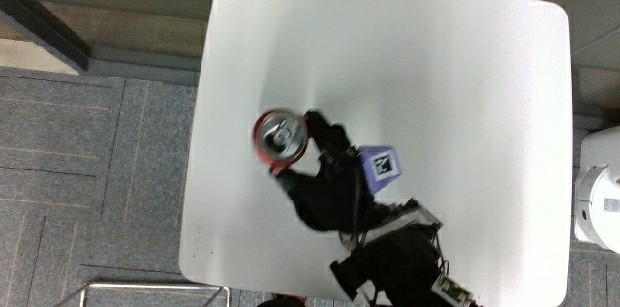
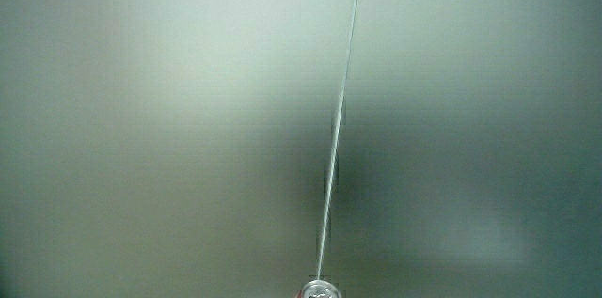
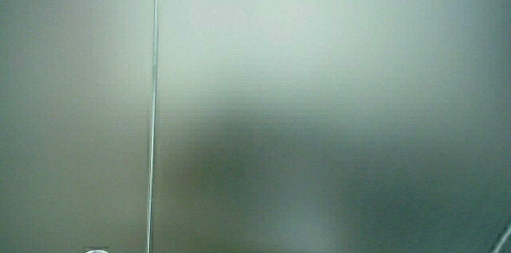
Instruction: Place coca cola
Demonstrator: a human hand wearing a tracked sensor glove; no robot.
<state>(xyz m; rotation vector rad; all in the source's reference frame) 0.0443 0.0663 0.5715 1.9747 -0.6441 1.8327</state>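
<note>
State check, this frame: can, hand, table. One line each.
Coca cola can: upright, unopened top showing, on or just above the table, held.
Hand: fingers curled round the can's side, beside it.
Table: white, bears only the can.
Side views: pale wall, only the can's top at the edge.

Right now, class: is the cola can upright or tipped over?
Upright. The main view looks straight down on the can, showing its round silver top, with the hand gripping its side. The side views show mostly pale wall.
</note>
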